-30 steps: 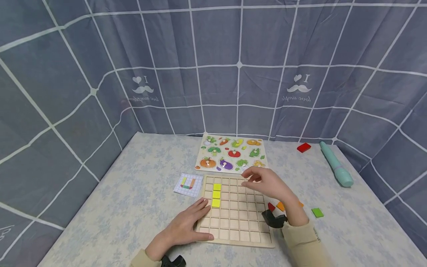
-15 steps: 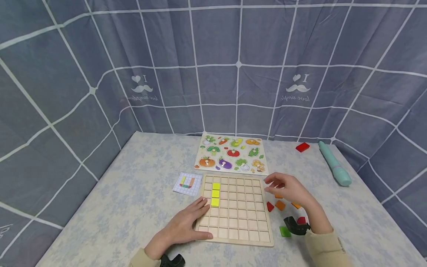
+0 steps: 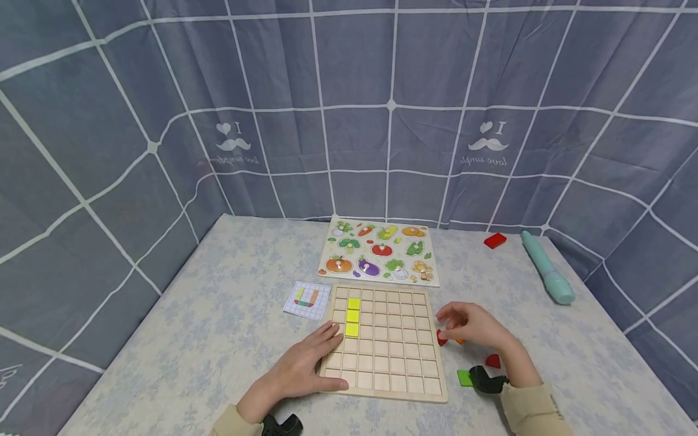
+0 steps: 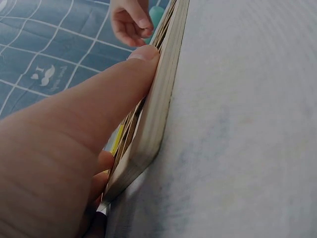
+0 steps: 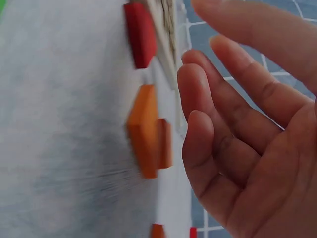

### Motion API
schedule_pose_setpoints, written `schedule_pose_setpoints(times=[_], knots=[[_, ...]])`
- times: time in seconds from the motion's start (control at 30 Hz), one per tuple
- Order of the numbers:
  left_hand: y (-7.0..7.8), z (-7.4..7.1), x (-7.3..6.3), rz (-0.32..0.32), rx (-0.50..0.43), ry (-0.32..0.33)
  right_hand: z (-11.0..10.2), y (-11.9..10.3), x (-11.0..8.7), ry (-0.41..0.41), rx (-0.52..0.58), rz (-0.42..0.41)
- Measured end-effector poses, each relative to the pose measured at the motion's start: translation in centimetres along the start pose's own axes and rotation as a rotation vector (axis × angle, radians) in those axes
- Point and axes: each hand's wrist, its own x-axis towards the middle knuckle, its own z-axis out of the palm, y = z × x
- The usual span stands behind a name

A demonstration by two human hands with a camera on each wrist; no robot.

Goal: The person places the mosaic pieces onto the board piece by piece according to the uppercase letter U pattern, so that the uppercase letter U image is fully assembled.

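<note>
A square wooden grid board (image 3: 389, 351) lies on the table, with three yellow squares (image 3: 353, 316) in a column at its upper left. My left hand (image 3: 305, 366) rests on the board's left side and lower left corner, its thumb (image 4: 124, 74) along the near edge. Beside the right edge, my right hand (image 3: 473, 324) hovers over loose pieces, fingers loosely bent, nothing between them. Below its fingertips lie a red piece (image 3: 441, 338) and orange pieces (image 5: 143, 131), partly hidden by the hand in the head view.
A green square (image 3: 465, 378) and another red piece (image 3: 493, 361) lie by the right wrist. Left of the board is a pattern card (image 3: 308, 301). Behind stands a vegetable puzzle board (image 3: 357, 256). A red block (image 3: 495, 240) and a teal club-shaped thing (image 3: 551, 272) sit back right.
My right hand has moved right, off the grid board, then slightly down over the red and orange pieces. My left hand stays on the board.
</note>
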Motion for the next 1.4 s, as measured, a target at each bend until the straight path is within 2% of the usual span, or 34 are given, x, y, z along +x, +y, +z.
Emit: schedule_pose_setpoints(times=[0.2, 0.37, 0.6, 0.77, 1.13, 1.4], knots=[[0.0, 0.0, 0.2, -0.009, 0.008, -0.001, 0.1, 0.9, 0.1, -0.073, 0.067, 0.028], [0.1, 0.0, 0.1, -0.018, 0.010, -0.003, 0.1, 1.3, 0.1, -0.075, 0.076, 0.041], [0.3, -0.1, 0.1, -0.014, 0.021, 0.002, 0.2, 1.3, -0.1, -0.079, 0.084, 0.005], [0.2, -0.1, 0.1, -0.015, 0.016, -0.004, 0.4, 1.6, 0.0, -0.069, 0.103, 0.016], [0.1, 0.0, 0.1, -0.017, 0.015, -0.004, 0.6, 2.0, 0.3, -0.067, 0.035, 0.012], [0.2, -0.1, 0.1, -0.024, 0.014, -0.007, 0.5, 1.5, 0.2, -0.076, 0.006, -0.002]])
